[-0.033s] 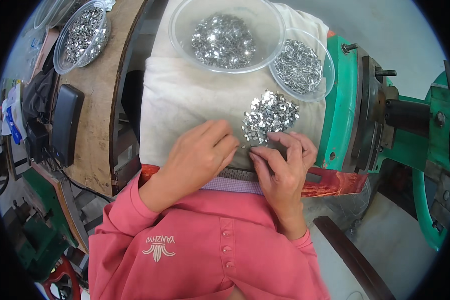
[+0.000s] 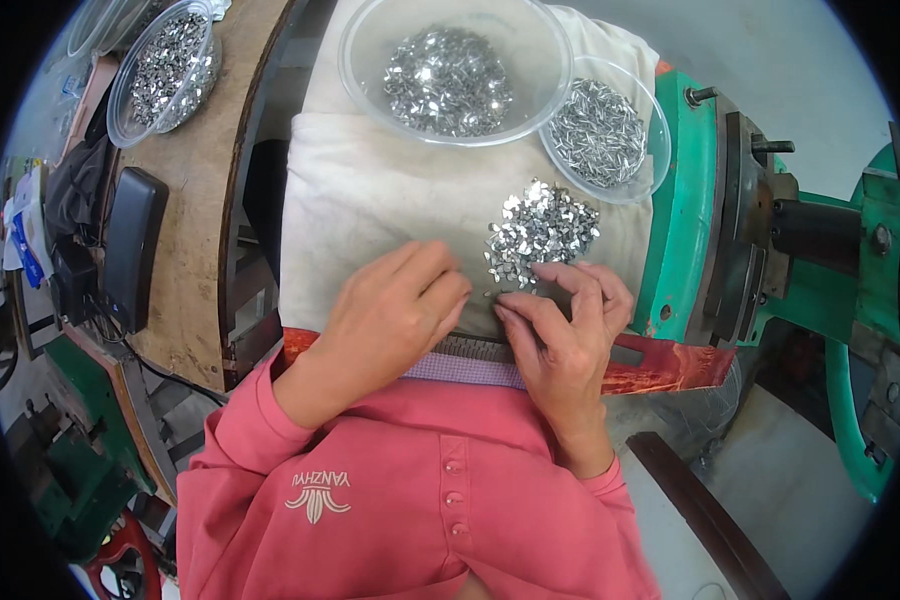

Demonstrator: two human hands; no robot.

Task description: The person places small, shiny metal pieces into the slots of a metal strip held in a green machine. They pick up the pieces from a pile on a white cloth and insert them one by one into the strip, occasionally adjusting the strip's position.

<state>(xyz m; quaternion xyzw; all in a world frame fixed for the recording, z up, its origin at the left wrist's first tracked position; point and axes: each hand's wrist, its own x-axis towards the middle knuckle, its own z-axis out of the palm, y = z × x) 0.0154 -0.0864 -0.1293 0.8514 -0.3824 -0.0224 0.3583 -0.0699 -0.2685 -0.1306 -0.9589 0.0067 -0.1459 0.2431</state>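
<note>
My left hand (image 2: 395, 312) is over the white cloth (image 2: 370, 200), left of a loose pile of small shiny metal pieces (image 2: 540, 235). Its fingers are curled together, and whatever they hold is hidden. At the near edge of the pile is my right hand (image 2: 570, 335), thumb and index fingertips close together; anything between them is too small to name. Its other fingers bend against the pile's lower side. Between the hands a dark, toothed metal strip (image 2: 475, 347) runs along the cloth's near edge.
Beyond the pile stand a large clear bowl (image 2: 355, 60) of metal pieces and a smaller clear bowl (image 2: 660, 160) of thin metal pins. A green machine (image 2: 685, 200) borders the cloth on the right. At left, a wooden table (image 2: 195, 200) carries another tub (image 2: 120, 105) and a black case (image 2: 135, 245).
My left hand has shifted very slightly left, away from the pile. My right thumb and index tips have also edged a little left.
</note>
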